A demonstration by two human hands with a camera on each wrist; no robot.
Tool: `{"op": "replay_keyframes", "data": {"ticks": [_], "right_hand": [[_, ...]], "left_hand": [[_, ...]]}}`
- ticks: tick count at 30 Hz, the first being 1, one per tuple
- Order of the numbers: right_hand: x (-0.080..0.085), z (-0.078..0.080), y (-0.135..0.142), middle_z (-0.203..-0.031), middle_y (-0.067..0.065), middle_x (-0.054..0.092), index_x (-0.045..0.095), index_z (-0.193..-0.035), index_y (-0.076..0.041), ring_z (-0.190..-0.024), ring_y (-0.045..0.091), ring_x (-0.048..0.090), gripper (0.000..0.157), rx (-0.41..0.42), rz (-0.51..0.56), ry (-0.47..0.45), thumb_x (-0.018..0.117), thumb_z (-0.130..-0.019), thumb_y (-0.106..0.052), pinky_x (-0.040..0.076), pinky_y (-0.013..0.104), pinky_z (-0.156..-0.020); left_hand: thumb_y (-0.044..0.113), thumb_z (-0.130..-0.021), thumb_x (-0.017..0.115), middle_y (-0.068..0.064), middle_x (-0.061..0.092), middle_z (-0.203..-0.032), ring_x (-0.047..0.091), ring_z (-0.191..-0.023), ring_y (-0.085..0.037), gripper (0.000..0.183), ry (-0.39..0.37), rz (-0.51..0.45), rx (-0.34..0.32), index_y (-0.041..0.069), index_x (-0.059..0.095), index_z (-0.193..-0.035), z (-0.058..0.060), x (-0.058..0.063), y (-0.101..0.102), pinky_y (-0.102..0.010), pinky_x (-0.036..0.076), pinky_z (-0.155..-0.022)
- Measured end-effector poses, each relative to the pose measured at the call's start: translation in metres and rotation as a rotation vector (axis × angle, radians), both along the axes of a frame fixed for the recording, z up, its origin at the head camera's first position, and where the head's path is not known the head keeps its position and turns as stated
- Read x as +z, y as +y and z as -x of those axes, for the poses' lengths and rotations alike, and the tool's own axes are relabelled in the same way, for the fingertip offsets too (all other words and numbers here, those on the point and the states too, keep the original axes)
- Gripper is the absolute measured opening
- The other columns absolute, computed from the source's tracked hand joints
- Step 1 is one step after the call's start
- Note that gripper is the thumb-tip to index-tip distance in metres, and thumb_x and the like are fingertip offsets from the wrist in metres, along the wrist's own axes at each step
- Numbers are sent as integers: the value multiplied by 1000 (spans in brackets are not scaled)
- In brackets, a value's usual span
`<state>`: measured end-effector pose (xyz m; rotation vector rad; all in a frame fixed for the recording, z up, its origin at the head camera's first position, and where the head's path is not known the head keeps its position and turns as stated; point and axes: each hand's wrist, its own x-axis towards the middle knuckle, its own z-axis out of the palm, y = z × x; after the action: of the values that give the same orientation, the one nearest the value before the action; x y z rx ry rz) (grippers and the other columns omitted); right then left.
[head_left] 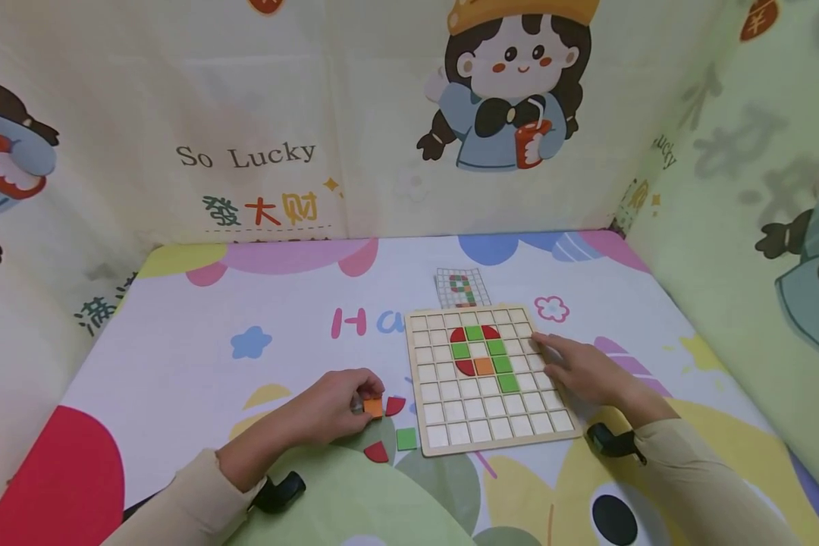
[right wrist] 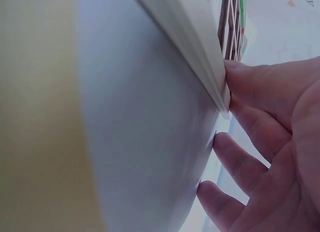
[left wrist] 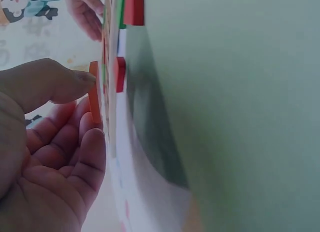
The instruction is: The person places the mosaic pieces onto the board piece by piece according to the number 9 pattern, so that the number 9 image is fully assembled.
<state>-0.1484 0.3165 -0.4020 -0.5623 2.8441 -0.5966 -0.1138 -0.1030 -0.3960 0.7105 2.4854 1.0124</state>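
My left hand (head_left: 337, 402) pinches an orange square tile (left wrist: 94, 94) between thumb and fingers, just left of the board. Around it on the cloth lie two red quarter-round pieces, one beside the fingers (head_left: 395, 406) and one nearer me (head_left: 377, 453), plus a green square tile (head_left: 406, 439). The wooden grid board (head_left: 501, 446) holds green squares, red quarter-rounds and one orange square (head_left: 483, 367) in its upper middle cells. At the board's right edge rests my right hand (head_left: 583, 369); its thumb touches the rim and its other fingers extend against the cloth.
Behind the board lies a small printed card (head_left: 462, 287) with a coloured grid pattern, its lower edge against the board. A patterned cloth (head_left: 177, 364) covers the table. Printed curtains (head_left: 368, 189) stand at the back and both sides.
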Motion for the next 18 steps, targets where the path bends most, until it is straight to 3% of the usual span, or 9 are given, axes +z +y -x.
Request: {"op": "replay_keyframes", "data": {"ticks": [10, 18], "right_hand": [[2, 1, 0, -144, 30, 47, 44, -147, 1, -131, 52, 43, 57, -33, -5, -25, 64, -96, -14, 36, 64, -103], [2, -1, 0, -144, 30, 46, 43, -148, 1, -131, 52, 42, 57, -45, 6, -35, 64, -97, -15, 36, 64, -103]], "left_hand": [[4, -87, 73, 4, 63, -102, 58, -90, -15, 29, -23, -53, -12, 6, 64, -115, 4, 11, 23, -27, 53, -76], [5, -88, 72, 5, 63, -105, 58, -96, -15, 31, -12, -98, -17, 5, 64, -118, 8, 13, 39, -26, 53, -78]]}}
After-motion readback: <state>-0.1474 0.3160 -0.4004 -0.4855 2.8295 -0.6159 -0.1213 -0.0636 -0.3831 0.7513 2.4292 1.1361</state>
